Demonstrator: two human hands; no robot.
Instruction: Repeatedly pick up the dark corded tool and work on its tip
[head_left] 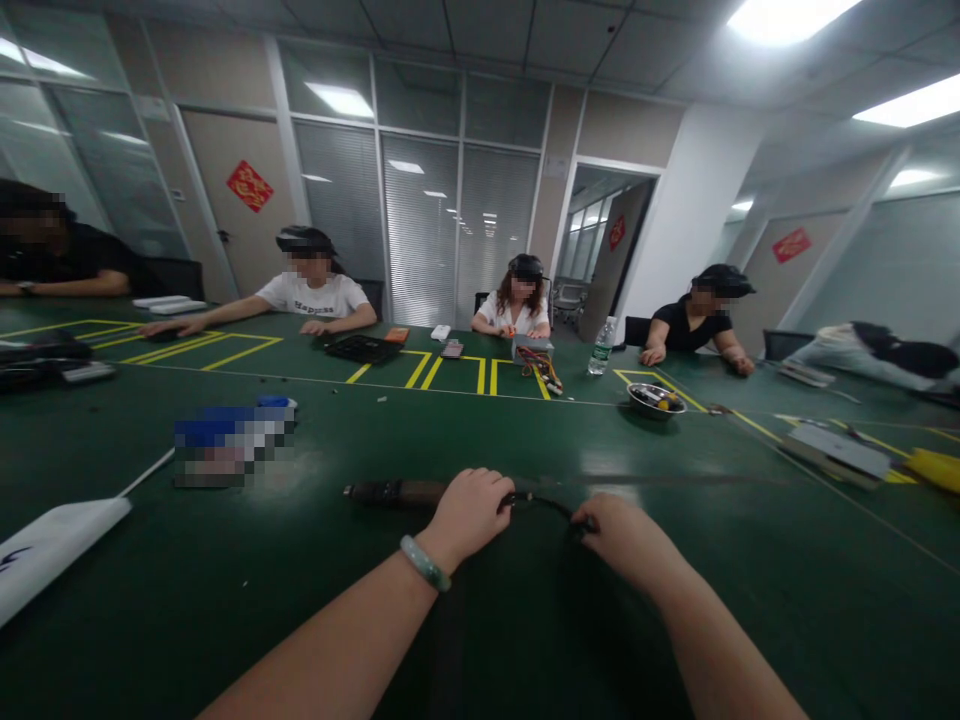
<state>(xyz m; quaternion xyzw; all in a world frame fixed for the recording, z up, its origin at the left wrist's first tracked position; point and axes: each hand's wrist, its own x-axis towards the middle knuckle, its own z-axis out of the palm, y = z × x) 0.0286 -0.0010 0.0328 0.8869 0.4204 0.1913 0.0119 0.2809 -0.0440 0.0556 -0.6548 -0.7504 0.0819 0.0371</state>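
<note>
A dark, stick-shaped electric screwdriver (405, 494) lies across the green table in front of me, its small metal tip pointing left. My left hand (472, 510), with a jade-coloured bangle on the wrist, is closed over the tool's right end, where the cord comes out. From there the black cord (551, 502) arcs to the right. My right hand (619, 535) pinches the cord further along, its fingertips close to the tabletop. What lies under the right fingers is partly hidden.
Across the green table (315, 580), marked with yellow tape, several people sit working. A metal bowl (657, 402) of small parts, a water bottle (602, 346) and a metal box with wires (532, 350) stand beyond my hands. A white bag (60, 550) lies left.
</note>
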